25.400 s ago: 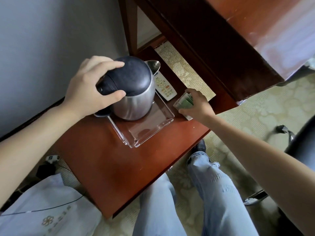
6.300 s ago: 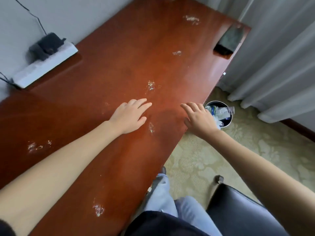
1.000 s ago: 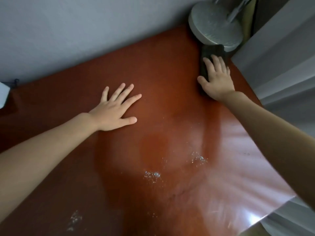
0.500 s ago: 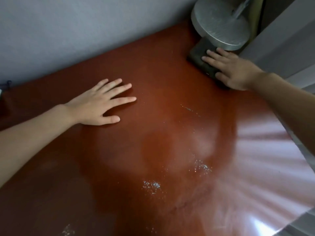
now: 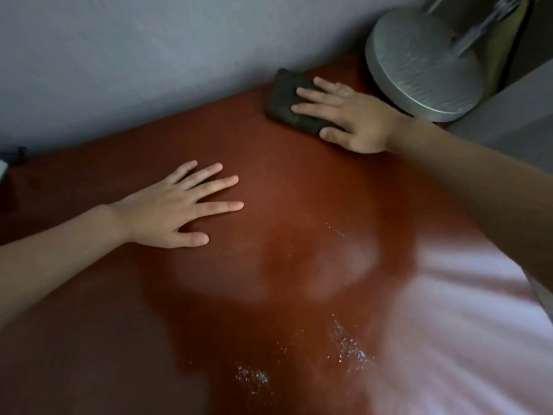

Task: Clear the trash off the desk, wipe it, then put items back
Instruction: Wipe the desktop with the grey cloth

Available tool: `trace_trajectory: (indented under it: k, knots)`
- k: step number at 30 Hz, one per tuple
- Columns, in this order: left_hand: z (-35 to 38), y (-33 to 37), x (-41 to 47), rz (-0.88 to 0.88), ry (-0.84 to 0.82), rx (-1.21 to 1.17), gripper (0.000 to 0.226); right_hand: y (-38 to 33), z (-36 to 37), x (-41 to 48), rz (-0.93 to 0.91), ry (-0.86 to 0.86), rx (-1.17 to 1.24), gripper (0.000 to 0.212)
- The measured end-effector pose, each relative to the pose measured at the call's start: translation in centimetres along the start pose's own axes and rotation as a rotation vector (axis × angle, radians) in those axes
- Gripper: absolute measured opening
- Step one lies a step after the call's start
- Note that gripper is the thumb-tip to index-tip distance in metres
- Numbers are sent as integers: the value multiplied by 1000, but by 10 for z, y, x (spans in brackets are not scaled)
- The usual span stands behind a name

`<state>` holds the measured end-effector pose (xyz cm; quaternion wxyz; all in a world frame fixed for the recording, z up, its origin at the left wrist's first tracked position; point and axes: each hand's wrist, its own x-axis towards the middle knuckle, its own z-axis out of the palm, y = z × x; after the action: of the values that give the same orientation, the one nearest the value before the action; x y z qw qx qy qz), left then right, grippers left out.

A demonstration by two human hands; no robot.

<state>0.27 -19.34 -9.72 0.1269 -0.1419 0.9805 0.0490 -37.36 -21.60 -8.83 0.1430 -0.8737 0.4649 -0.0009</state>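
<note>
Now wiping: the right hand (image 5: 356, 121) presses the cloth (image 5: 284, 98) flat at the far edge of the desk (image 5: 119, 324).

Its fingers lie straight across the cloth and grip nothing, with the thumb at the cloth's near edge. The cloth sits by the wall (image 5: 149, 55), just beside the lamp base (image 5: 425, 67). The left hand (image 5: 176, 214) rests palm down on bare wood, fingers spread and empty, well apart from the cloth. White specks (image 5: 251, 378) dot the near part of the desk. To wipe well, I judge it best to press evenly through the whole palm, pull in long overlapping strokes from the wall toward the near edge, and gather the specks in one pile. The left hand should brace without crossing the stroke.
</note>
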Motion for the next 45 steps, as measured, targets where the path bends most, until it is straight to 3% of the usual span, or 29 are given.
trace_trajectory:
  k: [3,6,8,12,16,21,24,27,31,35,40,43,45]
  knots:
    - [-1,1,0,-5,-8,0,63,-7,0,16,52,28,-32,60]
    - [-1,1,0,-6,-11,-4,63,-43,22,-23,-197,39,-107,56]
    - [-1,0,-1,-2,5,-6,63,-50,25,-41,-256,-13,-62,55]
    - [-2,1,1,-7,7,-2,68,-23,3,19,-59,-27,-2,67]
    - [-4,2,2,-15,15,0,63,-46,1,82,0,1,-13,68]
    - [-1,4,-3,-9,111,16,64,-89,35,-8,-360,33,-46,53]
    - [-2,6,-7,-52,165,19,63,-89,42,-68,-461,-67,-46,49]
    - [-4,5,-12,-106,145,0,67,-54,21,-44,-343,-110,38,46]
    - [1,1,-22,-152,71,-4,71,-17,-2,35,-21,12,30,59]
    - [6,3,-25,-192,58,-19,72,-41,-5,90,118,-5,37,66]
    - [3,14,-33,-242,134,-44,64,-100,22,42,-134,-8,12,54]
    - [3,20,-42,-159,128,-46,60,-126,41,-30,-416,-44,-32,49]
    - [5,19,-49,-93,100,-54,59,-122,41,-52,-495,-125,-64,49]
